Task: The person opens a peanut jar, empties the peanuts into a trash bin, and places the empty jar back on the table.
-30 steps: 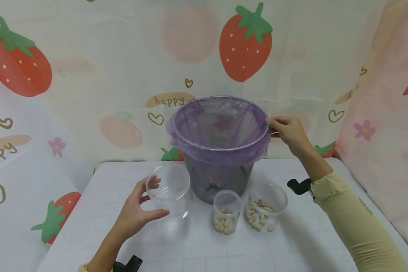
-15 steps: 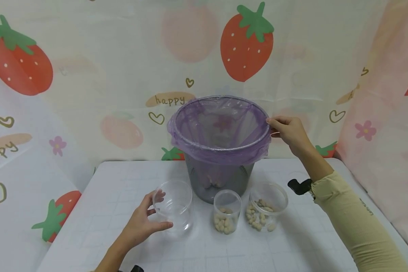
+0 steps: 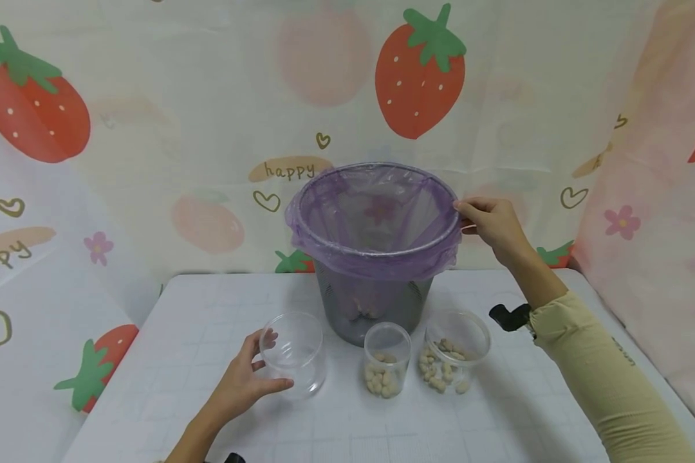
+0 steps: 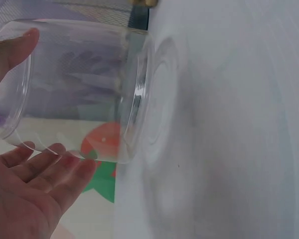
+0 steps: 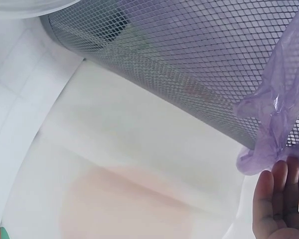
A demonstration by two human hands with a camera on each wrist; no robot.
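Thumb and fingers of the left hand (image 3: 240, 384) stand wide apart, gripping opposite sides of an upright clear tub (image 3: 295, 360) at the left of the bin (image 3: 379, 305). At the right rim, the right hand (image 3: 492, 226) pinches the purple bag (image 3: 376, 265). A cup (image 3: 389, 342) and a wide tub (image 3: 476, 341), both holding peanuts (image 3: 440, 371), stand near the bin. The far cloth (image 3: 208, 128) reads "happy"; print on the right sleeve (image 3: 602, 373) is too small to read. Since one second ago, the clear tub has moved nearer and lower, while the right hand has stayed put.
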